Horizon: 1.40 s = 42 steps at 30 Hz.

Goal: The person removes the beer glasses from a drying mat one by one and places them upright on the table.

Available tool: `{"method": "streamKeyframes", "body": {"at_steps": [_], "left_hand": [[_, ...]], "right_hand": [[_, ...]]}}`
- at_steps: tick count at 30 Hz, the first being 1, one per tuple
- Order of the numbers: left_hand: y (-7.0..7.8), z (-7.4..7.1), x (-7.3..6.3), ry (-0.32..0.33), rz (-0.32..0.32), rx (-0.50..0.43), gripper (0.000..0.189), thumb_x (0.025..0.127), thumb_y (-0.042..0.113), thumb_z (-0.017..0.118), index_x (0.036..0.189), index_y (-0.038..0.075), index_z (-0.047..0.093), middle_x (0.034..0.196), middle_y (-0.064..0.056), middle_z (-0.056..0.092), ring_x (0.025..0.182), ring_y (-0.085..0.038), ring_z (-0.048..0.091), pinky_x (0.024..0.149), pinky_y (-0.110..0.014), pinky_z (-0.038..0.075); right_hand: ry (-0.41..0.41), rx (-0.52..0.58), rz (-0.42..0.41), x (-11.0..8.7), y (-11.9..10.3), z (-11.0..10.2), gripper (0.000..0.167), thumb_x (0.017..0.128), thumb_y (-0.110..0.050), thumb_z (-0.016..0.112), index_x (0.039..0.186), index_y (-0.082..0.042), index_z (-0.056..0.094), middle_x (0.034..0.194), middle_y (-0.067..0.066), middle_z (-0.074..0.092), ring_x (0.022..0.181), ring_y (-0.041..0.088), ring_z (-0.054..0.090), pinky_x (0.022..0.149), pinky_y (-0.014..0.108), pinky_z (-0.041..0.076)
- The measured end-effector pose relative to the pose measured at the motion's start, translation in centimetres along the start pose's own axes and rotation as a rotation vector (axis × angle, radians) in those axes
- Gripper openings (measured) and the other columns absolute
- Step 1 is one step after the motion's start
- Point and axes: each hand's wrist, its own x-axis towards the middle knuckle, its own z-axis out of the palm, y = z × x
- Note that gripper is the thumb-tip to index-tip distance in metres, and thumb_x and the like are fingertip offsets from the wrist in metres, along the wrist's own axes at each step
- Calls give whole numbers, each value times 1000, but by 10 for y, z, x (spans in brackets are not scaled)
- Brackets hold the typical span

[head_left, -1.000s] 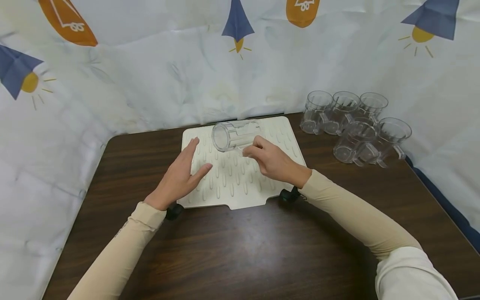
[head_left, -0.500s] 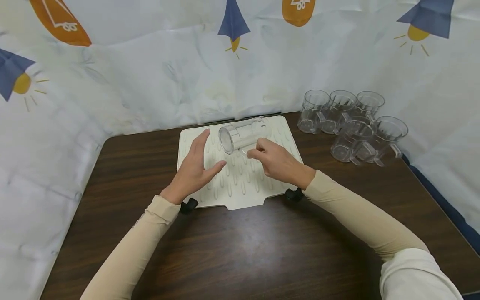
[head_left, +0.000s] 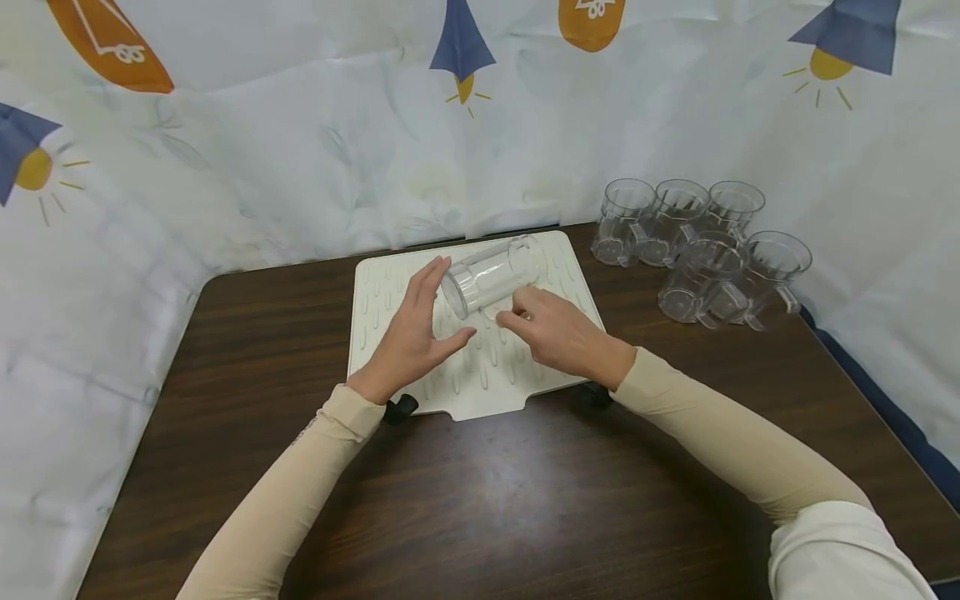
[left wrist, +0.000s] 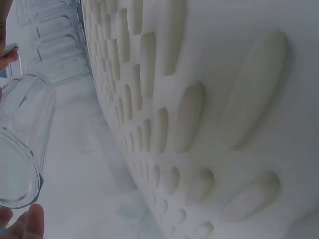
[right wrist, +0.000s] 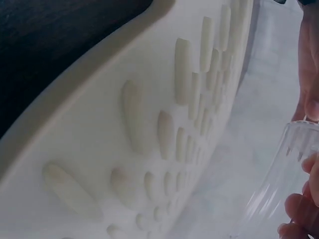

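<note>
A clear mug (head_left: 491, 275) is held sideways above a white ribbed drying board (head_left: 483, 400), tilted with its right end higher. My right hand (head_left: 561, 333) grips the mug's handle, fingers curled. Beside the mug's left end is my left hand (head_left: 411, 342), its fingers extended and thumb spread apart. Its fingertips are close to that end; I cannot tell whether they touch. In the left wrist view the mug's round end (left wrist: 17, 174) faces the left fingers (left wrist: 32, 221). The right wrist view shows the mug's wall (right wrist: 269, 179) beside the curled right fingers (right wrist: 301, 209).
Several more clear mugs (head_left: 621, 221) stand upright in a group at the table's back right. The dark wooden table (head_left: 465, 517) extends around the board. A white printed curtain (head_left: 330, 167) hangs behind and at both sides.
My left hand has moved right and closer to the mug's left end. The mug has shifted slightly right and tilted, still gripped by my right hand. The standing mugs have not moved.
</note>
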Motion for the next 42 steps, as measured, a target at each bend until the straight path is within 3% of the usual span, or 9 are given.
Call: {"method": "streamKeyframes", "body": {"at_steps": [12,27,42], "left_hand": [[6,11,8,5,13,-19,91,90,20,82,161,8,28,161,-21,35,148,-35,44,116,-52,47],[10,19,9,69,70,-47,78,88,15,83,153,5,42,152,-20,46,136,-34,54,104,-49,55],[12,23,11,106,97,-47,77,87,17,84,150,3,43,150,-20,48,135,-34,55,105,-47,55]], "right_hand": [[14,-75,-40,-6,-4,-2,25,89,14,63,105,-6,65,89,9,53,71,21,51,63,28,45],[-22,-155,-87,-15,-7,-7,13,93,3,66,102,-6,63,84,5,53,66,17,45,60,28,44],[-10,-186,-115,-20,-4,-11,15,94,1,66,108,-4,65,92,5,64,81,21,59,75,29,55]]}}
